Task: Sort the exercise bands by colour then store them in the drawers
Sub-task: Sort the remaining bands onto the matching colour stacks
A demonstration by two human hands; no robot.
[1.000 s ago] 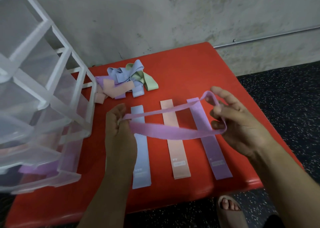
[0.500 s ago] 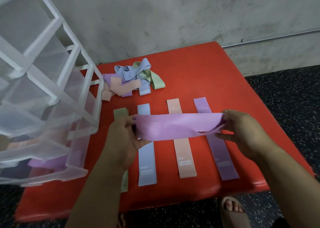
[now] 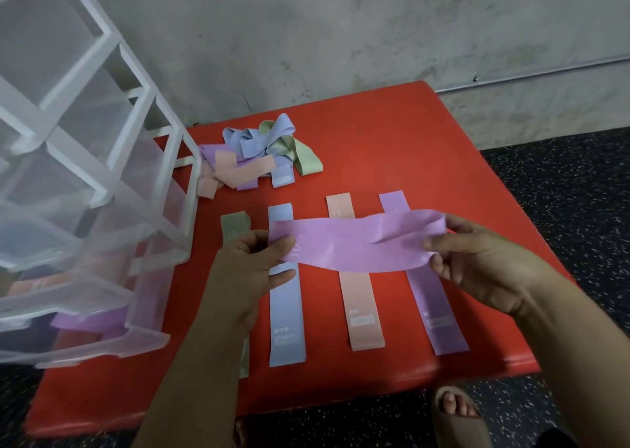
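Mid-sort: purple band (image 3: 358, 243) held out flat.
Ends pinched by left grip (image 3: 245, 267) and right grip (image 3: 477, 263); next, probably onto the rightmost purple strip (image 3: 433, 304).

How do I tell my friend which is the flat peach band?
Find the red mat beside the clear drawers. Four bands lie flat in a row near its front edge. The peach band is third from the drawers, between blue and purple, marked 15.

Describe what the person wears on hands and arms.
Nothing shows on either. The left hand and right hand are bare: no gloves, rings or watch in view. Both forearms are bare too, with no sleeve reaching into the picture.
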